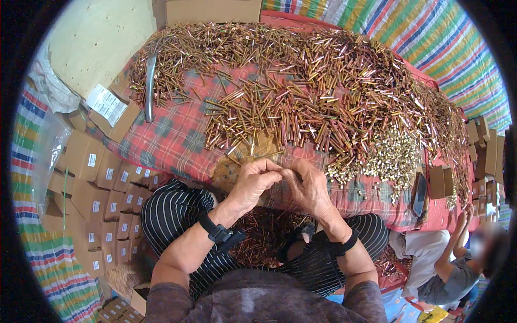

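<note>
My left hand (255, 180) and my right hand (308, 187) meet above the near edge of the plaid cloth (177, 142), fingertips pinched together. Both are closed, and whatever sits between the fingers is too small or hidden to make out. Just beyond them spreads a big heap of long, thin, brass-coloured metal pieces (301, 116), like bolts or anchor sleeves. To the right of my right hand lies a pile of small, shiny, nut-like pieces (385, 159). More metal pieces (258, 237) lie below my hands, between my legs.
A curved metal bar (150, 86) rests on the cloth at the left. Stacked small cartons (97, 210) fill the left side; an open carton (441, 181) and a dark flat object (419, 194) are at the right. Another person (458, 269) sits at the far right, hands raised.
</note>
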`<act>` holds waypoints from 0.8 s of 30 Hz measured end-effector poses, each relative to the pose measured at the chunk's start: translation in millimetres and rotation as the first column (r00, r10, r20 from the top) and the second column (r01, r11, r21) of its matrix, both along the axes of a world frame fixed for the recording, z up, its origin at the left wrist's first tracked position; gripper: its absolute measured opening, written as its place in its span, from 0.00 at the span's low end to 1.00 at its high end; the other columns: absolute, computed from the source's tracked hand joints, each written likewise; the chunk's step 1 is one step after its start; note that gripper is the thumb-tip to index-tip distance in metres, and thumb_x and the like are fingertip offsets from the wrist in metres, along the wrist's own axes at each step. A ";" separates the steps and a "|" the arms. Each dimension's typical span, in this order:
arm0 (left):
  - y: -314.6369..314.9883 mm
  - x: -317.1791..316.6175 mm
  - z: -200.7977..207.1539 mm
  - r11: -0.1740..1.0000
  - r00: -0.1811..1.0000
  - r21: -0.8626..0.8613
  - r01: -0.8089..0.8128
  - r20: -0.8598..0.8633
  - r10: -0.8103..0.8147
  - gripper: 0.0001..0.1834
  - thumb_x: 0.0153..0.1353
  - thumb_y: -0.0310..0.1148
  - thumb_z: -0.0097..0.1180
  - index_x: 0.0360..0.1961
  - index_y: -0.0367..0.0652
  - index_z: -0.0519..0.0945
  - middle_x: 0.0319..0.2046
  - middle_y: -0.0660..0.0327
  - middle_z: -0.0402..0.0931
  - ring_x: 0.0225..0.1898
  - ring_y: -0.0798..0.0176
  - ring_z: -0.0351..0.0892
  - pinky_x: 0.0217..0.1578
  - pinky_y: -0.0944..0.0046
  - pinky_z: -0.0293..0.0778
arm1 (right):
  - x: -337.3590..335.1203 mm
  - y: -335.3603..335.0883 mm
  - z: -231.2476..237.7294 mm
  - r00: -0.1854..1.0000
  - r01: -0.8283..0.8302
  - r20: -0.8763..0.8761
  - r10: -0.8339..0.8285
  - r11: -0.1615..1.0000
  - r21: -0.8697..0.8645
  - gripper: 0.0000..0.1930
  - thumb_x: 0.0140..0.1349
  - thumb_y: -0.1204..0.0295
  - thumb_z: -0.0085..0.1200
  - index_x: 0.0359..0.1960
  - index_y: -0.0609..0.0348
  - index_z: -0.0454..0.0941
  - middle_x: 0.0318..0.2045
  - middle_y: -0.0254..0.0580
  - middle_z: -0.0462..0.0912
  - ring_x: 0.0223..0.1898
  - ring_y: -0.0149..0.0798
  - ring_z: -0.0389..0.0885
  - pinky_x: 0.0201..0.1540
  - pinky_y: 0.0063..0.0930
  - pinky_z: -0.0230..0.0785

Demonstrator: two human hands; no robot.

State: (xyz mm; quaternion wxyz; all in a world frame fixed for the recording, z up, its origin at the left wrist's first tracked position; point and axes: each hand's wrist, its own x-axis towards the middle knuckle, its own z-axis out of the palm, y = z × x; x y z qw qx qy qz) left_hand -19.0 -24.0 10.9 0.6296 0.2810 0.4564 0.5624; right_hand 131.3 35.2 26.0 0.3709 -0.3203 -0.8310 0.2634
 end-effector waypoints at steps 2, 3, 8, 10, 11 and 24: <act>-2.0 3.0 -2.0 1.000 0.998 0.024 0.004 -0.070 -0.003 0.02 0.54 0.25 0.57 0.30 0.41 0.78 0.25 0.69 0.74 0.23 0.79 0.66 0.25 0.78 0.61 | 3.0 1.5 -2.2 1.000 0.006 0.019 0.001 0.919 -0.394 0.20 0.66 0.59 0.46 0.27 0.65 0.75 0.13 0.38 0.73 0.17 0.29 0.68 0.20 0.30 0.62; -2.2 3.7 -2.4 0.999 0.990 0.047 0.010 -0.139 -0.004 0.02 0.54 0.25 0.57 0.29 0.41 0.78 0.24 0.69 0.74 0.23 0.78 0.66 0.25 0.78 0.62 | 4.4 2.2 -4.0 0.999 0.019 0.036 0.011 0.689 -0.724 0.22 0.67 0.57 0.44 0.26 0.65 0.75 0.12 0.39 0.73 0.16 0.31 0.69 0.19 0.31 0.62; -0.3 -9.6 3.8 0.933 0.911 0.092 0.347 -0.268 -0.312 0.05 0.54 0.26 0.58 0.31 0.35 0.80 0.29 0.65 0.78 0.32 0.76 0.74 0.34 0.71 0.72 | 17.3 9.9 13.0 0.945 -0.129 0.196 0.260 0.851 -0.509 0.21 0.65 0.55 0.46 0.28 0.63 0.77 0.17 0.54 0.75 0.20 0.52 0.76 0.24 0.40 0.67; 1.5 -13.9 11.1 0.829 0.655 0.125 0.546 -0.680 -0.329 0.05 0.53 0.27 0.58 0.29 0.36 0.81 0.30 0.62 0.80 0.32 0.68 0.78 0.36 0.67 0.74 | 21.8 20.2 17.3 0.972 0.031 0.231 0.040 0.955 -0.294 0.19 0.63 0.56 0.50 0.28 0.64 0.77 0.18 0.53 0.76 0.22 0.53 0.77 0.25 0.40 0.67; 2.9 -12.0 12.1 0.825 0.556 0.195 0.530 -0.814 -0.165 0.05 0.53 0.28 0.58 0.29 0.36 0.81 0.31 0.59 0.80 0.32 0.64 0.79 0.37 0.65 0.74 | 21.0 26.3 17.6 0.974 0.138 0.203 -0.096 0.969 -0.203 0.18 0.62 0.58 0.52 0.28 0.64 0.77 0.19 0.52 0.76 0.23 0.53 0.77 0.25 0.40 0.67; 22.5 -4.1 -19.3 0.947 0.079 0.147 0.287 -0.988 0.130 0.05 0.51 0.23 0.53 0.30 0.36 0.74 0.34 0.51 0.71 0.42 0.50 0.71 0.43 0.54 0.69 | 13.0 60.1 -34.1 0.816 0.274 0.447 -0.366 0.926 0.259 0.13 0.49 0.77 0.57 0.37 0.61 0.71 0.33 0.49 0.73 0.38 0.51 0.74 0.42 0.40 0.69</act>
